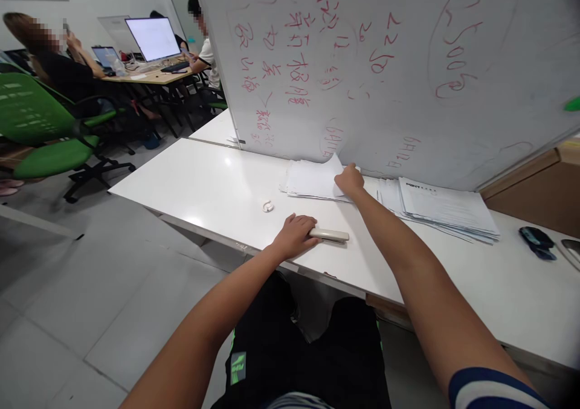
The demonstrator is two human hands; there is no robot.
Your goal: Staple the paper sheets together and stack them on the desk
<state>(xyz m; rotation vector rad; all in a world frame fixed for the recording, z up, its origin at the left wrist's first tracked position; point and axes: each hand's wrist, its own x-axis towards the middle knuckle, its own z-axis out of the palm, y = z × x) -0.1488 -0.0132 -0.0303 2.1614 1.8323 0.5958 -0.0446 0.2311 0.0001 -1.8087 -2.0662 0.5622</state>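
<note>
My left hand (295,235) rests near the front edge of the white table (203,185), fingers closed over one end of a cream-coloured stapler (330,235) lying flat. My right hand (350,180) reaches further back and pinches the lifted corner of the top sheet of a small paper stack (310,179) that lies against the whiteboard (385,64). A small white ring-shaped object (267,206) lies on the table left of my left hand.
A larger pile of printed papers (441,208) lies to the right, with a dark object (537,241) beyond it. The whiteboard carries red writing. At the back left, people sit at a desk with monitors (153,38); a green office chair (40,131) stands on the floor.
</note>
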